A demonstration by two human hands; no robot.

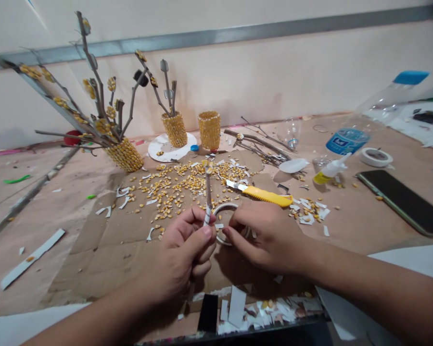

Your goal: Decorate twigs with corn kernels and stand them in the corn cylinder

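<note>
My left hand [189,245] is closed round an upright twig [208,190], pinching it between thumb and fingers. White tape [207,216] wraps the twig just above the thumb, and yellow corn kernels cluster at its tip. My right hand [267,235] is close by on the right, its fingers curled and thumb drawn in. A white tape roll [225,207] shows behind and below those fingers. Whether they grip the roll or a small bit of tape, I cannot make out. Beyond the right hand lies a yellow utility knife [267,195] with its blade out.
Loose corn kernels [176,192] and paper scraps cover the cardboard [101,259]. Kernel-covered cups [209,130] stand behind, two holding branches. To the right are a glue bottle [331,170], plastic bottle [350,137], second tape roll [376,156], phone [406,202] and loose twigs [260,142].
</note>
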